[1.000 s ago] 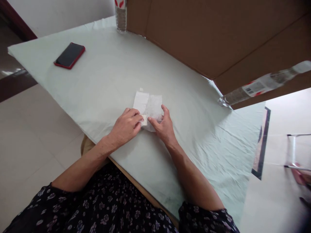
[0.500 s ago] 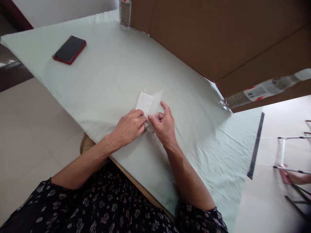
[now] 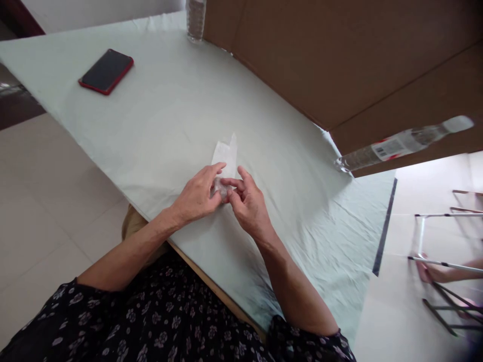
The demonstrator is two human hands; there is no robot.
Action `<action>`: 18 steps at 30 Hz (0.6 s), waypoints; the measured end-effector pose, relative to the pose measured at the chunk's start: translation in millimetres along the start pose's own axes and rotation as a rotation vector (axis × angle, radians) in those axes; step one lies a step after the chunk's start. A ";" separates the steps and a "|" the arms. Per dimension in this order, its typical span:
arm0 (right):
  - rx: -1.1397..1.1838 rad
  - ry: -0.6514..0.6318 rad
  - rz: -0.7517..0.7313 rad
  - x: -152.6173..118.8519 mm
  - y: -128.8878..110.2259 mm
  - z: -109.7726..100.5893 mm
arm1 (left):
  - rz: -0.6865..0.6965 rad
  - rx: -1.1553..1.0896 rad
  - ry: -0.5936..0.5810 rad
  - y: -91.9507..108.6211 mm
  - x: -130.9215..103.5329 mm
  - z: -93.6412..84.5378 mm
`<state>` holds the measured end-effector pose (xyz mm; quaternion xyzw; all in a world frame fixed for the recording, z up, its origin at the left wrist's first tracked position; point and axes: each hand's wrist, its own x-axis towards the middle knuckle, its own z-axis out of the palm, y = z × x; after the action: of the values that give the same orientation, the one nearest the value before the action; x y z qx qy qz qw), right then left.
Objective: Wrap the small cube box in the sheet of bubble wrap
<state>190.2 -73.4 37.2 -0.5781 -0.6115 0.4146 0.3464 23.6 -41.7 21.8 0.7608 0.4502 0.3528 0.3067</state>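
Observation:
A thin white sheet of paper, like tissue (image 3: 226,153), lies in front of me, its far end spread on the table. At its near end a small, greyish, see-through lump (image 3: 222,189) sits between my hands; its kind I cannot make out. My left hand (image 3: 198,193) grips the lump and paper from the left, thumb below and fingers above. From the right, my right hand (image 3: 246,198) pinches the same bundle with thumb and fingers, the forefinger lying over it. The fingers partly cover the lump.
A phone in a red case (image 3: 106,71) lies at the far left of the cloth-covered table (image 3: 158,110). A brown cardboard panel (image 3: 339,55) stands at the back, with water bottles (image 3: 396,146) (image 3: 195,20) beside it. On the right, a person's foot (image 3: 426,270) shows by a metal frame.
The paper's raised right flap has folded inward, so the sheet looks narrower. My left hand has opened its grip slightly around the lump, and my right forefinger now lies across it.

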 end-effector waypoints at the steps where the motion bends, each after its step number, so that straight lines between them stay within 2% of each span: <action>1: -0.036 -0.009 -0.024 -1.2 -0.1 -0.2 | -0.007 -0.025 0.021 0.5 -0.3 -0.1; 6: -0.129 -0.058 -0.050 1.3 -3.4 -8.0 | 0.019 -0.017 0.160 3.4 1.0 9.1; 10: 0.002 -0.124 -0.002 14.5 -2.5 -21.0 | 0.003 0.060 0.207 2.2 1.8 20.1; 13: 0.126 0.014 0.036 31.0 7.4 -31.1 | 0.014 0.100 0.208 0.9 1.4 23.3; 15: 0.160 0.126 0.115 44.8 16.3 -36.0 | 0.034 0.111 0.206 0.5 0.9 23.5; 18: 0.161 0.131 0.270 66.0 25.4 -37.8 | 0.051 0.130 0.210 0.6 0.1 23.1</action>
<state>229.0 -4.1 26.2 -0.6510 -0.4695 0.4665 0.3718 42.7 -45.3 9.3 0.7494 0.4821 0.4081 0.1985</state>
